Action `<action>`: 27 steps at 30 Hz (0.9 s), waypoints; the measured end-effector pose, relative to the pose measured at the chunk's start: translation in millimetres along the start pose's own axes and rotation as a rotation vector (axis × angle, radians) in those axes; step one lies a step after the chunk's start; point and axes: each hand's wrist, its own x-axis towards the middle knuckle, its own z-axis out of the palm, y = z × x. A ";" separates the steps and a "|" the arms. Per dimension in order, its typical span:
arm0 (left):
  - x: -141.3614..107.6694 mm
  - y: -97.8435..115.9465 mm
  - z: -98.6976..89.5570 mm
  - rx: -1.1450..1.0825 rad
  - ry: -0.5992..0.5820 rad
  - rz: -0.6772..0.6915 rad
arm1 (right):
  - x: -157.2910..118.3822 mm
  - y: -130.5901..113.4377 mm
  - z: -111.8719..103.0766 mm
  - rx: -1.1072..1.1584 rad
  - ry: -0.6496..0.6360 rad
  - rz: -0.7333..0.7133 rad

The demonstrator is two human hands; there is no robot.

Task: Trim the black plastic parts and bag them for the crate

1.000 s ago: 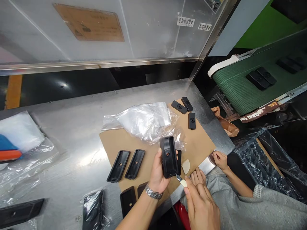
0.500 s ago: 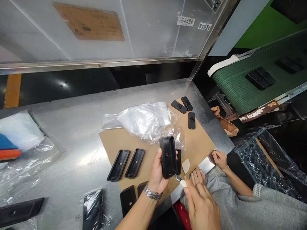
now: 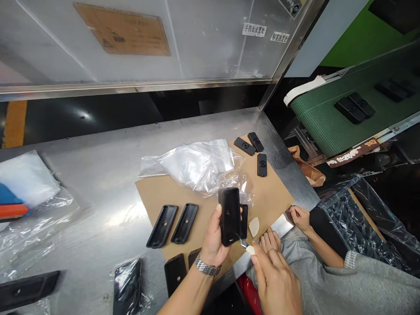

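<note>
My left hand (image 3: 213,245), with a metal watch on its wrist, grips a black plastic housing (image 3: 229,210) upright, its hollow side facing me. Closed around a small knife (image 3: 243,243) with a pale handle, my right hand (image 3: 275,275) keeps the blade at the housing's lower right edge. Whether the tip touches the plastic I cannot tell. Just behind the held piece, another black part (image 3: 244,221) is partly hidden. Two open housings (image 3: 162,226) lie to the left on a brown cardboard sheet (image 3: 147,188), and another housing (image 3: 175,273) is near my left forearm.
Clear plastic bags (image 3: 197,164) and several small black parts (image 3: 262,165) lie farther back. Close by on the right are another person's hands (image 3: 300,217) and grey sleeve (image 3: 377,275). A green conveyor belt (image 3: 315,118) carries black parts. Wrapped pieces (image 3: 127,284) sit at the left.
The held housing has tilted slightly in my left hand, its inside now looking darker. The knife stays at the same lower edge.
</note>
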 end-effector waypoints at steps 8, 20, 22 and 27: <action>-1.4 11.5 3.3 0.092 0.033 -0.113 | 4.3 1.5 -6.7 0.085 -0.063 -0.024; -2.8 17.8 6.2 0.262 -0.008 -0.173 | 1.6 1.6 -4.0 0.052 -0.074 0.023; -3.2 18.9 6.2 0.272 -0.007 -0.179 | 2.8 -0.1 -4.7 0.063 -0.061 0.028; -3.4 19.6 4.0 0.284 -0.003 -0.176 | 3.2 -5.3 -4.9 0.081 -0.037 0.055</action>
